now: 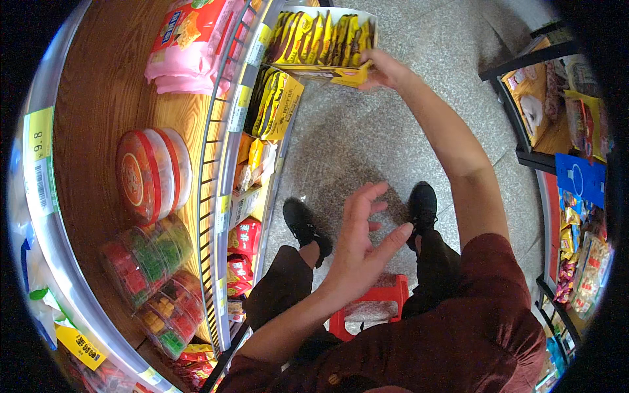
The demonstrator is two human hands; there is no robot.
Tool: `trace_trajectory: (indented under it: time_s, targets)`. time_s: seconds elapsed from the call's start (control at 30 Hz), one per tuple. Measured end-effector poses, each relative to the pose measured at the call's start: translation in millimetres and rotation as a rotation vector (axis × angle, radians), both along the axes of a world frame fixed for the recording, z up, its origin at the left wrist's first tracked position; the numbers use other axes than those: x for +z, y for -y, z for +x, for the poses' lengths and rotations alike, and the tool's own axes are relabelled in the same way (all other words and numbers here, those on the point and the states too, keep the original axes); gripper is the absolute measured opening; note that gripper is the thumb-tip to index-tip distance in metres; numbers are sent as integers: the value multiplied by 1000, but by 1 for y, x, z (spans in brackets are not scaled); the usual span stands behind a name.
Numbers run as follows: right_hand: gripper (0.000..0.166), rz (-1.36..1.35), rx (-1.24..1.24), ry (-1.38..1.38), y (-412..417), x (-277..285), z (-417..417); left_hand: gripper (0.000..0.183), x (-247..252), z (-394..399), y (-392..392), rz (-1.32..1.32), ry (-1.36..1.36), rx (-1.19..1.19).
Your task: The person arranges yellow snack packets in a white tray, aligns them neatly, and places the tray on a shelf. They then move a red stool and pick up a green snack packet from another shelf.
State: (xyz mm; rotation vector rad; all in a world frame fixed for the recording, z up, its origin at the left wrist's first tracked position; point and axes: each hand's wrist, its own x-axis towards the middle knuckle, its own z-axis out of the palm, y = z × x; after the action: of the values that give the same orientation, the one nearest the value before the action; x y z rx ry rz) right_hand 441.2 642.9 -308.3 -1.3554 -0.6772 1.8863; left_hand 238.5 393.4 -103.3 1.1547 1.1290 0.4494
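My right hand [382,71] grips the near right corner of an open yellow cardboard display box [314,72], filled with upright yellow and dark snack packets [319,39]. The box is at the top centre, its left end against the shelf edge. My left hand [366,231] is over the floor in front of me, fingers spread and slightly curled, holding nothing. Between the box and my left hand, on the shelf, a second yellow box [287,109] holds similar packets. Below it lie orange and white bags [255,162] and red packets [244,236].
Round red-lidded tubs [152,172] and clear trays of coloured sweets [147,258] stand on the wooden upper shelf, behind a black wire guard [209,172]. A red plastic stool [339,324] is between my legs. Another stocked rack [526,152] runs along the right.
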Motion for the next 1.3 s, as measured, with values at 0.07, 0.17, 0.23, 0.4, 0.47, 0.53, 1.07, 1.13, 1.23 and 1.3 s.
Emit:
trace_trajectory:
  time_s: [0.07, 0.17, 0.23, 0.4, 0.47, 0.53, 1.07, 1.13, 1.23, 1.3]
  targets:
    - [55, 55, 97, 89, -23, -13, -9, 65, 1, 1, 0, 8, -11, -16]
    - [68, 68, -11, 130, -34, -11, -48, 65, -1, -2, -1, -6, -24, -10]
    - [80, 122, -115, 138, -32, -10, -72, 63, -4, -4, -1, 22, -10, 27]
    - [79, 241, -166, 215, -18, -30, -99, 62, -1, -14, -3, 35, 25, 82]
    - [62, 193, -243, 258, -22, -31, -109, 63, 1, -17, -3, 45, 17, 77]
    - [59, 273, -132, 493, -36, -47, -98, 63, 1, -22, -5, 42, 26, 77]
    - [25, 375, 205, 1020, -58, -16, -80, 64, -1, -28, -8, 69, 22, 137]
    - [22, 445, 272, 1170, -49, 3, -79, 63, 4, -23, -6, 81, 17, 108]
    - [37, 242, 78, 901, -43, -5, -92, 63, 1, -16, -4, 74, 29, 70]
    - [63, 161, 6, 643, -41, -18, -94, 63, -3, -15, -5, 48, 31, 79]
